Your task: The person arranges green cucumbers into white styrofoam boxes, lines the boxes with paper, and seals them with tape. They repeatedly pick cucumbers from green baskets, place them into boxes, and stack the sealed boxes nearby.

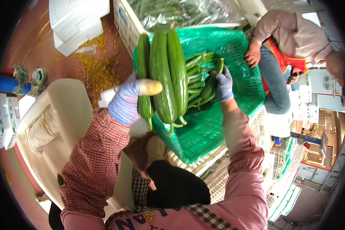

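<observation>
My left hand, in a blue knit glove with a yellow-stained thumb, grips a bunch of large cucumbers by their side, stem ends towards me. They are held over the left part of a crate lined with green plastic. Inside that crate lies a heap of smaller cucumbers. My right hand, gloved in the same knit, has its fingers closed around one cucumber at the heap's right side. Its stem end sticks up past the fingers.
Beyond the green lining stands a white crate with plastic-wrapped produce. A cream plastic tub is at the left. White foam boxes rest on the reddish floor among yellow scraps. A co-worker's hand touches the crate's right rim.
</observation>
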### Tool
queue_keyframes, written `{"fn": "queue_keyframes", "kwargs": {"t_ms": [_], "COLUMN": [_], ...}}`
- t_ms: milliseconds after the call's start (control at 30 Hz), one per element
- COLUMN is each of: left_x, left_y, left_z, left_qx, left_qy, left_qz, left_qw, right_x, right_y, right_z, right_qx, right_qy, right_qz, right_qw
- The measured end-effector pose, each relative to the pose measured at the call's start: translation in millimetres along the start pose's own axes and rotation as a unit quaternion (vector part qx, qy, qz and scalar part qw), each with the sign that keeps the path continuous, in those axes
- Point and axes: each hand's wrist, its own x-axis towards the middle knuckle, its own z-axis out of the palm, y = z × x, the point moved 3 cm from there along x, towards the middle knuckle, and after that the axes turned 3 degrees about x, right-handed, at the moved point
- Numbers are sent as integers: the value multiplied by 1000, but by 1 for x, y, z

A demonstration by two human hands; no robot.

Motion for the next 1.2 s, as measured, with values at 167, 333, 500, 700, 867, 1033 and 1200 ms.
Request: {"fn": "queue_keyframes", "kwargs": {"t_ms": [167, 333, 500, 700, 867, 1033, 1200], "left_x": [-11, -63, -144, -242, -300, -342, -381], "left_y": [-12, -9, -3, -10, 0, -15, -36], "left_z": [32, 73, 103, 121, 113, 104, 103], "left_qx": [-16, -90, -135, -110, -63, -125, -156], "left_qy": [-7, -51, -48, 10, 3, -34, -11], "left_qz": [-21, 22, 1, 48, 54, 16, 37], "left_qw": [1000, 994, 990, 993, 997, 992, 987], "right_x": [-67, -123, -169, -197, -298, -322, -317], "right_y": [-97, -157, -159, -199, -178, -152, -141], "right_z": [107, 176, 208, 222, 250, 305, 316], "right_qx": [229, 390, 336, -348, -7, 226, 127], "right_qy": [-37, -136, -178, -14, -316, -306, -305], "right_qz": [109, 184, 175, -72, 299, 220, 186], "right_qw": [967, 892, 908, 935, 900, 898, 925]}}
